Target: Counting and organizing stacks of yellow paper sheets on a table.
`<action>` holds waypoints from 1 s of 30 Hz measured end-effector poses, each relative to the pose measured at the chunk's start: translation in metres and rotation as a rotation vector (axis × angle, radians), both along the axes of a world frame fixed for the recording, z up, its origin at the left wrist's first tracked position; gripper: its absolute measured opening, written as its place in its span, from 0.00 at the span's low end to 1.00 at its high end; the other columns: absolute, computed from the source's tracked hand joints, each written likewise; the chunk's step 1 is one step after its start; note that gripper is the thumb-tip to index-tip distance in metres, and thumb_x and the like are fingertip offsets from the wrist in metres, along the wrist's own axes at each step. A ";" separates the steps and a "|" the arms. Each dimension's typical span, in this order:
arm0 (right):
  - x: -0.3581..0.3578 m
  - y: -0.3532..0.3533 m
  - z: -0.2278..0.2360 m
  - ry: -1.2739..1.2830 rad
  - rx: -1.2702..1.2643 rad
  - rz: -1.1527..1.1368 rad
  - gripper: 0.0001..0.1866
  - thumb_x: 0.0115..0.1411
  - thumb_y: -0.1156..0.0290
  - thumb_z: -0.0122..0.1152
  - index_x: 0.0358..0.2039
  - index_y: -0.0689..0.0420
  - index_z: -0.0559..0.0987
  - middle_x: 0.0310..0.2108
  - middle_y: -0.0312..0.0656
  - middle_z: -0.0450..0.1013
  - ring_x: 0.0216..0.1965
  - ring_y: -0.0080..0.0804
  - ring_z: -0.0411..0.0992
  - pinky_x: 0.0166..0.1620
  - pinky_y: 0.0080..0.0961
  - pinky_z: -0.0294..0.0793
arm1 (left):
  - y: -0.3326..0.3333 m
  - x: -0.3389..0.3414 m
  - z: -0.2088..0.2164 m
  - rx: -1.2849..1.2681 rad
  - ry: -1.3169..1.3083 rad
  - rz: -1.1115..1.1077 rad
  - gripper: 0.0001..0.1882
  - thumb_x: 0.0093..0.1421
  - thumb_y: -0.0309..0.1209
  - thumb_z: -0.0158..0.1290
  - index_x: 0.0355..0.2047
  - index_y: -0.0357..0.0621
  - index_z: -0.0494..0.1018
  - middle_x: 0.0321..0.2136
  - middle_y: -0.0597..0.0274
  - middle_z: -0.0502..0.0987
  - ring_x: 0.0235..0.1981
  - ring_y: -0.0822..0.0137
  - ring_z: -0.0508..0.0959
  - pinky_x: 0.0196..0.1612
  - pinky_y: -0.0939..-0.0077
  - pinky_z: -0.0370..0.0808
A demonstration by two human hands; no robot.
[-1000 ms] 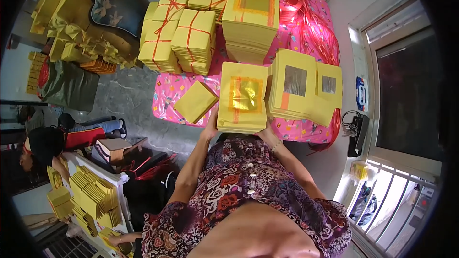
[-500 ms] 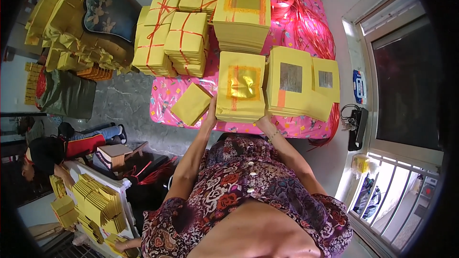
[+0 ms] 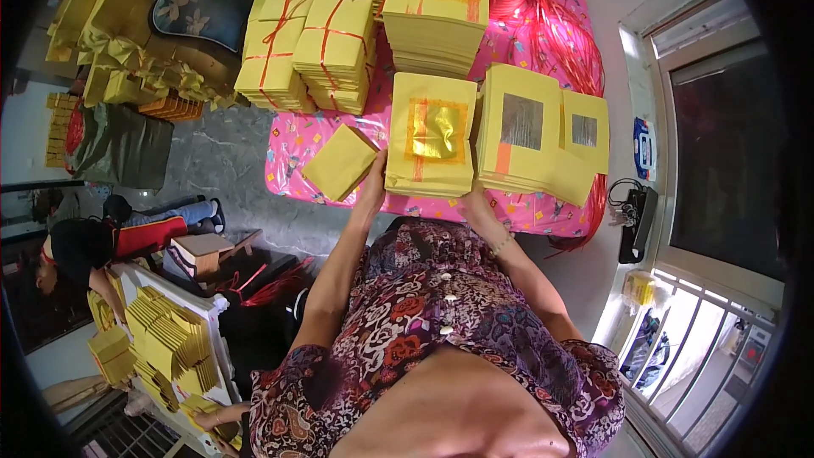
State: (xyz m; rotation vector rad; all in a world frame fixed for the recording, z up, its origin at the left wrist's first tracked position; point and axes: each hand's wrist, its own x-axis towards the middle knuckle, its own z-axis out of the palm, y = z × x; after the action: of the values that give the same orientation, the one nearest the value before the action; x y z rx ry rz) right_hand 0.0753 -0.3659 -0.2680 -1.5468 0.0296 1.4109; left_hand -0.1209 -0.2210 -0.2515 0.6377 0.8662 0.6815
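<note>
A stack of yellow paper sheets (image 3: 404, 131) with a gold foil square on top stands near the front edge of the pink-covered table. My left hand (image 3: 373, 185) presses on its left side, and my right hand (image 3: 478, 207) holds its lower right corner; some fingers of each are hidden behind the paper. Close to my left hand lies a smaller yellow paper pad (image 3: 339, 163), turned at an angle. Right of the held stack, another yellow stack (image 3: 500, 165) carries a silver foil square, and a thinner silver-foil stack (image 3: 587, 153) adjoins it.
Ribbon-tied yellow bundles (image 3: 335, 47) and a tall yellow stack (image 3: 432, 38) fill the table's far side. Red ribbon strands (image 3: 551, 21) spread across the far right of the pink cover (image 3: 284, 144). At lower left, people handle folded yellow papers on a white table (image 3: 212, 318).
The table and its stacks sit slightly higher in the picture, apart from the angled pad, which has barely shifted. Both my hands stay on the gold-foil stack.
</note>
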 end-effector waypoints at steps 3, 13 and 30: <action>0.008 -0.024 0.048 -0.128 -0.002 0.228 0.22 0.66 0.56 0.48 0.51 0.60 0.71 0.43 0.44 0.73 0.45 0.33 0.72 0.47 0.28 0.70 | -0.004 -0.019 -0.017 0.233 0.255 0.090 0.28 0.70 0.48 0.34 0.59 0.38 0.62 0.58 0.56 0.66 0.59 0.64 0.66 0.60 0.71 0.63; 0.014 0.013 0.172 -1.338 0.404 0.655 0.17 0.55 0.65 0.63 0.43 0.57 0.73 0.40 0.45 0.69 0.43 0.44 0.68 0.45 0.36 0.67 | 0.001 -0.017 0.135 1.307 0.615 -0.197 0.30 0.47 0.31 0.62 0.53 0.41 0.69 0.47 0.51 0.72 0.48 0.51 0.71 0.53 0.62 0.69; 0.007 0.052 0.133 -1.543 0.636 0.916 0.23 0.49 0.60 0.67 0.41 0.59 0.73 0.35 0.44 0.70 0.39 0.42 0.70 0.43 0.36 0.70 | 0.000 -0.010 0.120 1.329 0.696 -0.464 0.24 0.54 0.30 0.59 0.53 0.44 0.68 0.48 0.51 0.69 0.48 0.49 0.69 0.52 0.60 0.69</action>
State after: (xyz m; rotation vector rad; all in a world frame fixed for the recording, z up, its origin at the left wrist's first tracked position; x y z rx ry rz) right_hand 0.0823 -0.3141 -0.1353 -1.7074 -2.0007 0.3157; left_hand -0.1304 -0.2208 -0.1314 2.2904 0.7461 0.5382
